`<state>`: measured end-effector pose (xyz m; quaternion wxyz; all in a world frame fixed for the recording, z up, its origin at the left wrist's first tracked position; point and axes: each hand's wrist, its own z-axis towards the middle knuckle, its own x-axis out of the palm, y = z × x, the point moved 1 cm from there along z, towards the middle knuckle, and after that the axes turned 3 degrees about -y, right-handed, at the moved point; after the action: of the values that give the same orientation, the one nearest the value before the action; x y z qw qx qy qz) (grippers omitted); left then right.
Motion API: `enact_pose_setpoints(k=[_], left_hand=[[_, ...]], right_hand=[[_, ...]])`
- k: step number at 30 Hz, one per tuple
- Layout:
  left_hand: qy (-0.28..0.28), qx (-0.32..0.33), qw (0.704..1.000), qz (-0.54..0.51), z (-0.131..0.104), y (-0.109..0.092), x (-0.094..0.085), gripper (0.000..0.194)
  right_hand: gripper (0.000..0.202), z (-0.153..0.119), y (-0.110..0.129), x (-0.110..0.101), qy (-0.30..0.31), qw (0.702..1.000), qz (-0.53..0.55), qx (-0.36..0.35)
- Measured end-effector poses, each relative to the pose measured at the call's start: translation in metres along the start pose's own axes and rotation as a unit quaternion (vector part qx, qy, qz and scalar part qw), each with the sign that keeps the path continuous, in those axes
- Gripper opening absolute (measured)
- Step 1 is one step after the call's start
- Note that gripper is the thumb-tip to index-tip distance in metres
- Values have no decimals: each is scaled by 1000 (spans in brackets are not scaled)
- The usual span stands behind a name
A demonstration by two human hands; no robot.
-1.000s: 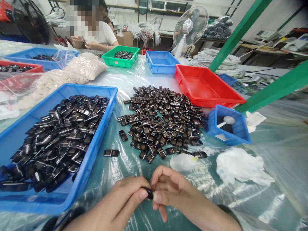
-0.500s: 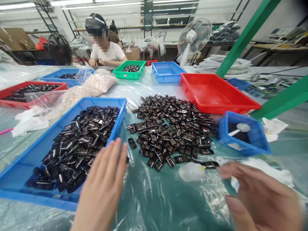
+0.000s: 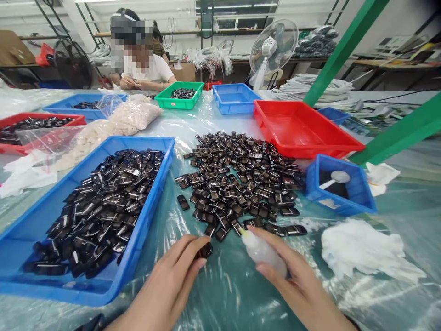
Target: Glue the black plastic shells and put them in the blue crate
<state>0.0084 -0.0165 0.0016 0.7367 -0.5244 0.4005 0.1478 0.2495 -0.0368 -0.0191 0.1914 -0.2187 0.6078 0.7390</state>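
Observation:
Between the thumb and fingers of my left hand (image 3: 175,271) is a small glossy black plastic piece (image 3: 206,250), partly covered by the fingers. My right hand (image 3: 292,271) is wrapped around a translucent white squeeze bottle (image 3: 263,253), whose yellowish tip points up and left toward the left hand's side. Just beyond both hands spreads a heap of similar black pieces (image 3: 241,184) on the plastic-covered table. To the left, a large blue tray (image 3: 144,234) holds many more such pieces.
A small blue bin (image 3: 358,200) with a white spoon (image 3: 336,178) stands right of the heap, near crumpled white tissue (image 3: 368,250). Behind are a red tray (image 3: 306,126), a green tray (image 3: 177,102) and a bag of pale pieces (image 3: 138,112). A person (image 3: 146,69) sits across the table.
My right hand has moved left and picked up the squeeze bottle from the table. My left hand has left the blue tray's edge and now pinches a black plastic piece.

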Motion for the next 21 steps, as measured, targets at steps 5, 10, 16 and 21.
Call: enact_pose_setpoints(k=[5,10,16,21], left_hand=[[29,-36,994,-100,-5,-5,-9,35],[15,-45,994,-103,-6,-8,-10,36],[8,-32,996,-78,-6,-7,-9,37],[21,-6,997,-76,-6,-5,-9,39]], right_hand=[[29,-4,3,-1,9,1000,18,16],[28,-11,2,-1,-29,999,-6,28],[32,-14,-3,-3,-37,999,-36,-2],[41,-9,-2,-5,-6,996,-58,-74]])
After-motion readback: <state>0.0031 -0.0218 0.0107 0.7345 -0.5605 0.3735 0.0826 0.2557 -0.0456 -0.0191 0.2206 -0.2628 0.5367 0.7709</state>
